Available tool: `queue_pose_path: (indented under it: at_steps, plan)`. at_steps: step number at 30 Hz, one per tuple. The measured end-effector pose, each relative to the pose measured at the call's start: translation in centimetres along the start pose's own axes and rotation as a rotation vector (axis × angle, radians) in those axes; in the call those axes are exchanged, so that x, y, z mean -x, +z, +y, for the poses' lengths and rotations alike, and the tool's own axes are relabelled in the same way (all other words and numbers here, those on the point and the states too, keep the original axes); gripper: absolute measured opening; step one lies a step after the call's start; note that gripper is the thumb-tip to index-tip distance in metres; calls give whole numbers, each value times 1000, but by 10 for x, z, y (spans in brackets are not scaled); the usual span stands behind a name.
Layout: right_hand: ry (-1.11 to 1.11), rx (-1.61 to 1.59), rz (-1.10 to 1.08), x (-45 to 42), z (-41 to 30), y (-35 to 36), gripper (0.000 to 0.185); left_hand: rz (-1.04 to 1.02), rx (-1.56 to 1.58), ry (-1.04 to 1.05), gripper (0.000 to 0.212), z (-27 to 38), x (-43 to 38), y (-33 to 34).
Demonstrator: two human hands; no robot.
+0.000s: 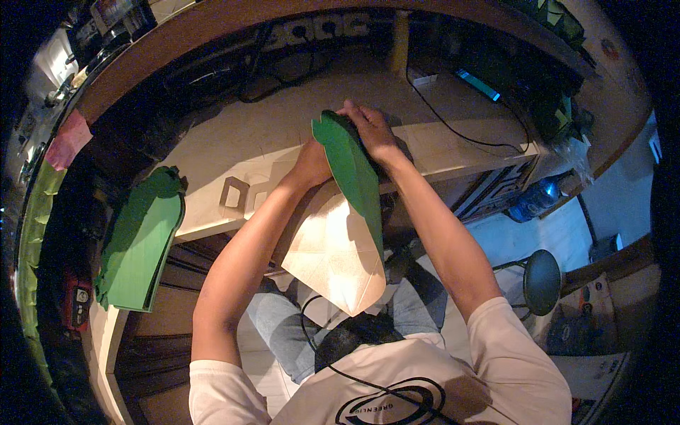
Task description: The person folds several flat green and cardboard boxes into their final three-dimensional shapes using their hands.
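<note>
Both hands hold a creased sheet of paper or thin card above the front edge of the desk. Its upper part shows a green face point(345, 164), curled over lengthwise. Below it hangs a glossy tan part point(334, 249) with fold lines and a pointed lower end; it seems to be the sheet's other face. My left hand point(314, 162) grips from the left, its fingers hidden behind the green. On the right edge near the top, my right hand point(374, 133) presses with its fingers together. The sheet's point hangs over my lap.
To the left, a stack of green cut sheets point(141, 244) rests at the desk edge. A cardboard piece with a cut-out point(235, 192) lies nearby. Behind are a lit phone point(478, 85) with a cable and a raised shelf edge point(175, 48). A blue bottle point(536, 197) and a round stool point(542, 282) are right.
</note>
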State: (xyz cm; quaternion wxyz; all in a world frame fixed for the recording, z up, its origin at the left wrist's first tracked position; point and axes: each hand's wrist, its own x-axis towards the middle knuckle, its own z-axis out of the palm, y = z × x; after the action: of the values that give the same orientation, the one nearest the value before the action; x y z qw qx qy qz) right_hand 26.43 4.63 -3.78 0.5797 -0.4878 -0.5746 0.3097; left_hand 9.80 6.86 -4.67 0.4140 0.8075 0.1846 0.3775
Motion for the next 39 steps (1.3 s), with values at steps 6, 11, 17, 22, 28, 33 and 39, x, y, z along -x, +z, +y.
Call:
queue_pose_path:
  at_steps: [6, 11, 17, 22, 28, 33, 39]
  plan:
    - [123, 63, -198, 12, -36, 7, 57, 91, -178, 472, 68, -64, -8, -5]
    - [60, 48, -67, 7, -19, 11, 49, -166, -146, 389, 63, -70, -8, -25]
    - [142, -160, -272, 33, -8, -43, 42, -559, -637, -186, 54, 70, 21, -49]
    - [213, -64, -430, 38, -33, -45, 59, -388, -839, 147, 61, 71, 65, -78]
    - [237, 362, -576, 7, -27, -24, 35, -380, -814, 115, 60, 73, 68, -81]
    - [139, 350, -691, 6, -20, -28, 31, -326, -775, 73, 56, 75, 74, -74]
    - [41, 256, -629, 26, -25, -29, 26, -316, -783, 149, 51, 70, 70, -77]
